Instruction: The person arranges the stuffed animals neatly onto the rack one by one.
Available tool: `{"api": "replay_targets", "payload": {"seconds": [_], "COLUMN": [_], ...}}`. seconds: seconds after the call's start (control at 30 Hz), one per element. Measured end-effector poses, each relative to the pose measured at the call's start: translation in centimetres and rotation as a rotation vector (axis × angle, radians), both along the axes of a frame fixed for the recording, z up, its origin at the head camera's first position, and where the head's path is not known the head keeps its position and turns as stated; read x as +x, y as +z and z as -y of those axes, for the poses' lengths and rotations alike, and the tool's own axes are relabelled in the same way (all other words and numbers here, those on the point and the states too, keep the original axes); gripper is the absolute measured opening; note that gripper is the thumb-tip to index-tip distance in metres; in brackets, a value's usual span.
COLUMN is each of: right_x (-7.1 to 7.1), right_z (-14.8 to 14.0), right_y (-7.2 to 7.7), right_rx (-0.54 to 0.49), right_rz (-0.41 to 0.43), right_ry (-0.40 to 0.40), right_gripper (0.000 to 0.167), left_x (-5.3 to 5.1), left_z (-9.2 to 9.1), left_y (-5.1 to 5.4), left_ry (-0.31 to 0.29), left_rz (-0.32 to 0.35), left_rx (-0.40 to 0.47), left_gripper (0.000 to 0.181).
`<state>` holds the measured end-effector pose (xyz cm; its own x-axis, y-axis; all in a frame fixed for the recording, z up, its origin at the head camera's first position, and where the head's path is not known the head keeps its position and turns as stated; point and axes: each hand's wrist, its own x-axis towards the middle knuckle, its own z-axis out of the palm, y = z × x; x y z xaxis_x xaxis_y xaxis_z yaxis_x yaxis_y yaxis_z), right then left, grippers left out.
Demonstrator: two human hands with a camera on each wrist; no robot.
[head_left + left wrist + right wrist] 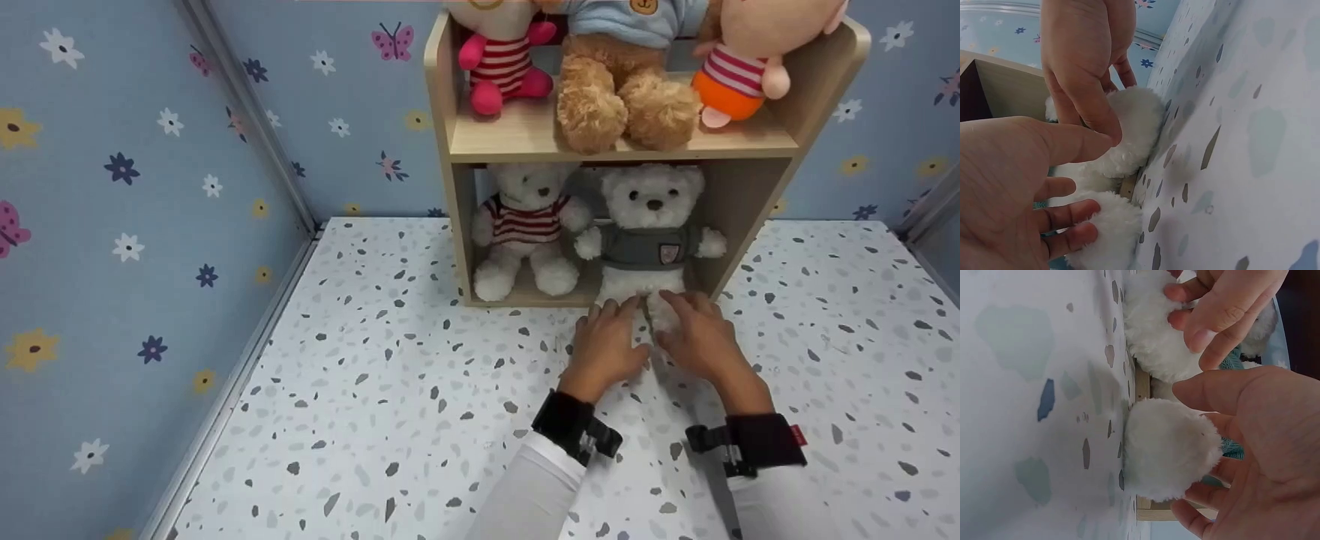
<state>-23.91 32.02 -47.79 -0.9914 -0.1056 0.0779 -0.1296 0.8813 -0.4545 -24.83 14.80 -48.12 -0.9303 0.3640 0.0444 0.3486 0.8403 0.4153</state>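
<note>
A white teddy bear in a dark grey-green sweater sits in the right part of the shelf's lower level, its feet sticking out past the front edge. My left hand is at the foot on the left, fingertips touching the white plush foot, thumb held away. At the other plush foot, my right hand has its fingers along the far side and its thumb apart from them. Both hands are close together; the bear's legs are partly hidden behind them.
Beside it sits another white bear in a red-striped sweater. On the wooden shelf's upper level are a brown bear in light blue, a pink striped doll and an orange-bottomed doll. Flowered walls enclose the speckled floor.
</note>
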Motion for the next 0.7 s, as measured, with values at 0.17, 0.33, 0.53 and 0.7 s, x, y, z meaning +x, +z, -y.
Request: {"api": "replay_targets", "payload": {"seconds": [0.17, 0.33, 0.53, 0.7], "right_x": [-0.11, -0.07, 0.04, 0.13], "right_z": [0.10, 0.10, 0.16, 0.28], "right_y": [0.06, -0.03, -0.18, -0.38], "right_rx": [0.000, 0.005, 0.013, 0.026], "right_rz": [0.023, 0.033, 0.032, 0.038], "right_ry": [-0.001, 0.003, 0.013, 0.019], "right_gripper": [0.065, 0.065, 0.066, 0.068], "left_x": [-0.03, -0.14, -0.20, -0.01], "left_z": [0.12, 0.17, 0.11, 0.15], "left_y": [-0.13, -0.21, -0.16, 0.10], "left_ry": [-0.008, -0.017, -0.024, -0.016], "left_rz": [-0.030, -0.053, -0.049, -0.031], "left_rx": [0.010, 0.047, 0.111, 0.121], "left_gripper": [0.070, 0.067, 0.066, 0.066]}}
